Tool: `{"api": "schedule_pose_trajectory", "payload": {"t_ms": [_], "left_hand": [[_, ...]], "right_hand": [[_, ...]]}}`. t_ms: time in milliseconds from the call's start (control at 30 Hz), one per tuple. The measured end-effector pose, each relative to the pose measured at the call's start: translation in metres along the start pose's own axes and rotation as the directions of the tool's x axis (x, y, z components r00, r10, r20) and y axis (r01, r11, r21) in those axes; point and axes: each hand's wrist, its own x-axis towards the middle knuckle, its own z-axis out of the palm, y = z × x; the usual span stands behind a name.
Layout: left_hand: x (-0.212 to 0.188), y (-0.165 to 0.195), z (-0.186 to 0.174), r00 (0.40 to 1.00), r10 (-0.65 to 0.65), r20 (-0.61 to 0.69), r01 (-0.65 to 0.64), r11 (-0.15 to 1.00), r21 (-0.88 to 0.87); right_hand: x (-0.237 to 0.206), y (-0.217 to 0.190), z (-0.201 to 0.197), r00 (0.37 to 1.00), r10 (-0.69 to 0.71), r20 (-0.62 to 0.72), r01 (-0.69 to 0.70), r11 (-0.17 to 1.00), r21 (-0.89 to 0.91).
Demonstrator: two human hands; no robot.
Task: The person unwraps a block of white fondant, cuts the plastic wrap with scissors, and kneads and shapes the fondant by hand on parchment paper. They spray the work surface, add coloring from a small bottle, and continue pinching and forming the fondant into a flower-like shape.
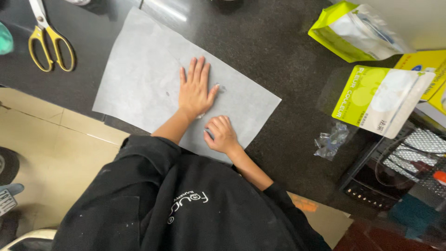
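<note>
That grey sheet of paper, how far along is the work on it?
Done: the grey sheet lies spread on the dark counter. In hand: the left hand presses flat on it, the right hand curls at its near edge. The scissors and yellow pouches lie untouched.

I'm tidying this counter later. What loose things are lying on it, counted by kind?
Grey paper sheet, under both hands, the left hand and the right hand: 1
Yellow-handled scissors: 1
Yellow-green pouches, one and another: 2
Crumpled clear plastic wrapper: 1
Total: 5
</note>
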Motion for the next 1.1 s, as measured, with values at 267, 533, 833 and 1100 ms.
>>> {"api": "schedule_pose_trajectory", "payload": {"t_ms": [267, 533, 833, 1100], "left_hand": [[-0.005, -0.014, 0.01, 0.982, 0.094, -0.163, -0.099, 0.995, -0.026], [-0.045, -0.011, -0.004, 0.938, -0.272, -0.215, 0.12, 0.836, -0.535], [-0.159, -0.062, -0.062, 0.975, -0.038, 0.217, 0.21, -0.135, -0.968], [-0.407, -0.126, 0.014, 0.87, -0.308, 0.385, 0.143, -0.59, -0.795]], "right_hand": [[-0.017, 0.001, 0.011, 0.999, 0.016, -0.038, -0.016, 1.0, 0.0], [-0.013, -0.025, 0.034, 0.974, 0.211, -0.085, -0.191, 0.961, 0.202], [-0.041, -0.104, 0.052, 0.938, 0.327, 0.111, -0.264, 0.474, 0.84], [-0.131, -0.212, 0.187, 0.947, 0.282, 0.154, -0.32, 0.864, 0.388]]}}
